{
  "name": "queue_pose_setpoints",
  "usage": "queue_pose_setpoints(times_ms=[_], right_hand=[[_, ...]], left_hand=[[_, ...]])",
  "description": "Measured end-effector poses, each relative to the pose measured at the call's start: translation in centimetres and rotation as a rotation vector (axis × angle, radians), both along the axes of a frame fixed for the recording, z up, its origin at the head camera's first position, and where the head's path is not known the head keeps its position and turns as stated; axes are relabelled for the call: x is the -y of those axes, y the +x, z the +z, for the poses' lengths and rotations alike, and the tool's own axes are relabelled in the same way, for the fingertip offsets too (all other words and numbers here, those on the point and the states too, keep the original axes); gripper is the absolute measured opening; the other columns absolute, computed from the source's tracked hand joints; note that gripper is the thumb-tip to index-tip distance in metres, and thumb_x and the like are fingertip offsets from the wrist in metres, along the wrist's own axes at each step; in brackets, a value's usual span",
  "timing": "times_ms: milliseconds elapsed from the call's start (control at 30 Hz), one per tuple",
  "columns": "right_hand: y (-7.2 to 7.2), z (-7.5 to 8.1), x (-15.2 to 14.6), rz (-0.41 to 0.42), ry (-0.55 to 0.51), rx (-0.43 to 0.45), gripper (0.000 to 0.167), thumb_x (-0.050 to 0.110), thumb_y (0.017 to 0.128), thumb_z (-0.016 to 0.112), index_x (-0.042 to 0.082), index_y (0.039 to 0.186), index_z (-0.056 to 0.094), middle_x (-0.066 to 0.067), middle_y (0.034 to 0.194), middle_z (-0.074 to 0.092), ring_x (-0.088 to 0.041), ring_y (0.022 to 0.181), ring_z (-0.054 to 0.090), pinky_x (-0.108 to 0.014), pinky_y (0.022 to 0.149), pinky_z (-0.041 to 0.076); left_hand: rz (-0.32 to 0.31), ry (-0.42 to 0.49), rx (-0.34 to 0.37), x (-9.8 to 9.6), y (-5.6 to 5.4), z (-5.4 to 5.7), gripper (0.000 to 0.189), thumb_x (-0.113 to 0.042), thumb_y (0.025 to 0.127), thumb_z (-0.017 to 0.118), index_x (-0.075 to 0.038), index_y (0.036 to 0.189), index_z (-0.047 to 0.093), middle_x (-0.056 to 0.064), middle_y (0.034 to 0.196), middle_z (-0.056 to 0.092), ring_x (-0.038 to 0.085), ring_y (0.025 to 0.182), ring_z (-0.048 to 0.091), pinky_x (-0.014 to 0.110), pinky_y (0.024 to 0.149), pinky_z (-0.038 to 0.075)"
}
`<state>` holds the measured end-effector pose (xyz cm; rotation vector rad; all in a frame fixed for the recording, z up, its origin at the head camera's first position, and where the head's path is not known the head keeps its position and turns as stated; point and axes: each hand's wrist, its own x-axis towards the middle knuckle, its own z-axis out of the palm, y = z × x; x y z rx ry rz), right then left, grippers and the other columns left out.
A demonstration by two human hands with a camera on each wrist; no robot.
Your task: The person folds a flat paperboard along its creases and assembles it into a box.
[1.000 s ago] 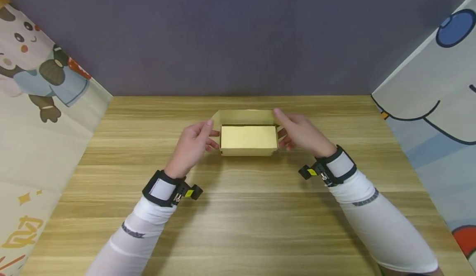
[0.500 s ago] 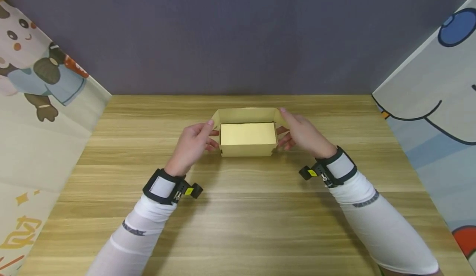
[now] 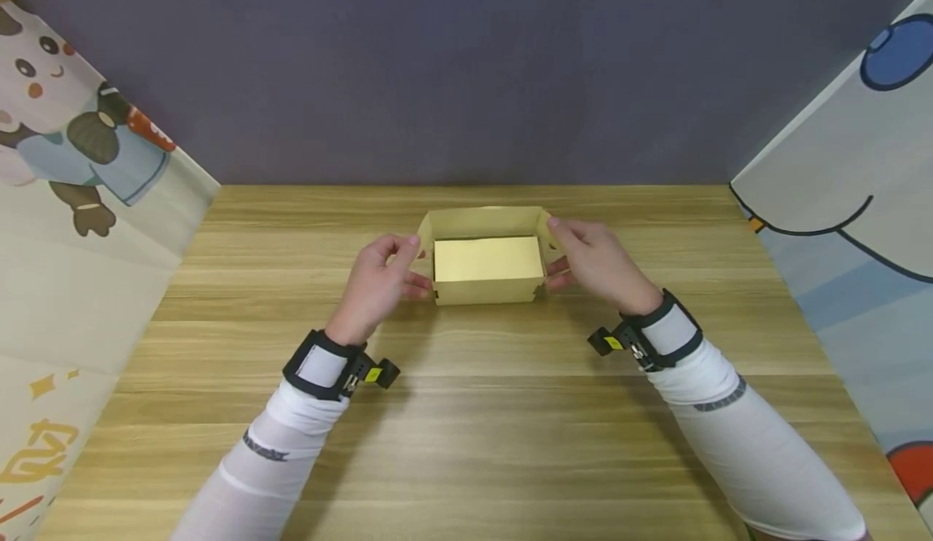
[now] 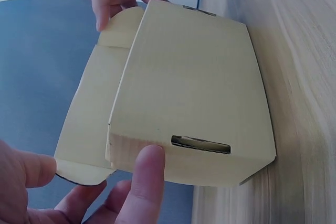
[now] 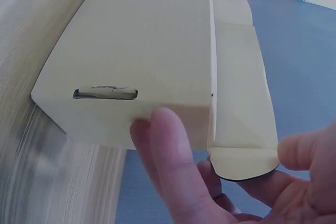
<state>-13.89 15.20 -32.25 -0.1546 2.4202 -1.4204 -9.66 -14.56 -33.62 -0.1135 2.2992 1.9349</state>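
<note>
The left hand (image 3: 379, 282) pinches the left tab (image 4: 84, 173) between thumb and fingers; its lower fingers extend to the box's left end. The right hand (image 3: 601, 270) pinches the right tab (image 5: 244, 162) in the same manner, with lower fingers at the right end. Whether these lower fingers press on the ends cannot be told.

Both tabs belong to the lid (image 3: 487, 221), which stands raised along the far edge of the box (image 3: 487, 291). The box is plain pale cardboard and rests on the table (image 3: 496, 444), between the two hands and nearer the far edge than the near one. A narrow slot is cut at each front corner: left slot (image 4: 201, 145), right slot (image 5: 105, 93).

Each wrist carries a black-and-white strap, left strap (image 3: 321, 367) and right strap (image 3: 666, 326), with a small black camera mounted on its inner side. White sleeves (image 3: 758, 444) cover the forearms. The table has a wood-grain surface. A dark wall (image 3: 466, 71) borders its far edge; cartoon-printed panels (image 3: 875, 201) border its sides.
</note>
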Motion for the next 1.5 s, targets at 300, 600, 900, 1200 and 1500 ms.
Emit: queue_pose_setpoints(times_ms=[300,600,900,1200,1500], right_hand=[[0.1,0.8,-0.1,0.029,-0.08,0.062,0.064,0.049,0.102,0.033,0.005,0.15,0.031,-0.014,0.153,0.033,-0.035,0.102,0.065,-0.046,0.08,0.058],[0.0,0.8,-0.4,0.062,-0.089,0.076,0.061,0.046,0.103,0.037,0.011,0.152,0.028,-0.016,0.152,0.033,-0.037,0.105,0.063,-0.042,0.077,0.059],[-0.3,0.6,-0.6,0.073,-0.107,0.089,0.063,0.048,0.101,0.041,0.012,0.151,0.031,-0.015,0.147,0.04,-0.036,0.106,0.063,-0.041,0.079,0.059],[-0.6,0.5,-0.4,0.077,-0.111,0.063,0.059,0.047,0.102,0.04,0.009,0.147,0.038,-0.015,0.134,0.05,-0.035,0.11,0.059,-0.048,0.088,0.055],[-0.6,0.4,-0.4,0.074,-0.13,0.025,0.054,0.048,0.1,0.042,0.008,0.136,0.052,-0.017,0.118,0.056,-0.031,0.105,0.061,-0.042,0.082,0.058]], left_hand=[[-0.009,-0.029,-0.005,0.0,-0.1,0.1,0.044,-0.037,0.101,0.049,0.0,0.121,0.057,0.013,0.132,0.052,0.038,0.086,0.07,0.051,0.073,0.058],[-0.087,-0.054,-0.03,0.2,-0.3,-0.1,0.04,-0.036,0.1,0.051,-0.003,0.121,0.056,0.011,0.132,0.052,0.042,0.085,0.068,0.055,0.073,0.057],[-0.12,-0.054,-0.036,0.6,-0.8,-0.6,0.042,-0.038,0.099,0.051,-0.006,0.125,0.052,0.009,0.133,0.052,0.037,0.082,0.066,0.051,0.069,0.058],[-0.149,-0.062,-0.042,0.7,-1.3,-0.9,0.055,-0.045,0.099,0.048,-0.016,0.146,0.041,0.006,0.148,0.043,0.039,0.082,0.065,0.047,0.068,0.059],[-0.169,-0.076,-0.016,0.4,-1.1,-0.5,0.054,-0.044,0.1,0.047,-0.021,0.148,0.038,0.005,0.148,0.043,0.038,0.085,0.064,0.046,0.069,0.059]])
